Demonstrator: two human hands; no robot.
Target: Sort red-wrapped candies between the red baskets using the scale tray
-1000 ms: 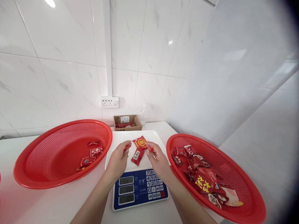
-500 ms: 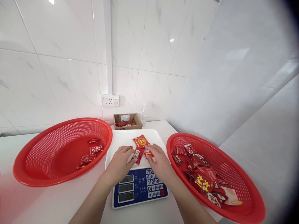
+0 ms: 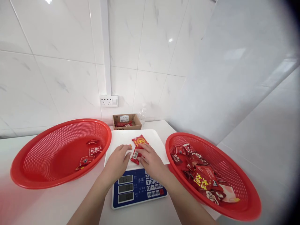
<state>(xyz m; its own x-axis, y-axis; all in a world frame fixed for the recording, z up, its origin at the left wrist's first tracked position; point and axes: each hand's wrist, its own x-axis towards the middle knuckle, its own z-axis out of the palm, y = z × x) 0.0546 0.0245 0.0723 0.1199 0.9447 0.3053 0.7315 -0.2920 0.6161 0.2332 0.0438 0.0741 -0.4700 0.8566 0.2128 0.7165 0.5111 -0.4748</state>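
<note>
A blue electronic scale (image 3: 138,190) with a white weighing pan (image 3: 122,139) sits in front of me. A few red snack packets lie on the pan: a square one (image 3: 140,142), a long one (image 3: 134,156) and a small piece (image 3: 129,146). My left hand (image 3: 116,163) rests on the pan with its fingertips by the small piece. My right hand (image 3: 150,161) lies over the long packet, fingers bent down onto it. Both hands press close together around the packets.
A red mesh basket (image 3: 35,168) on the left holds a few red packets (image 3: 90,154). Another red basket (image 3: 243,200) on the right holds several packets (image 3: 201,178). A small cardboard box (image 3: 126,121) and a clear bottle (image 3: 142,115) stand by the tiled wall under a socket (image 3: 108,101).
Both hands have come down from holding small packets above the pan and drawn together over the long packet. My right hand slid left onto it.
</note>
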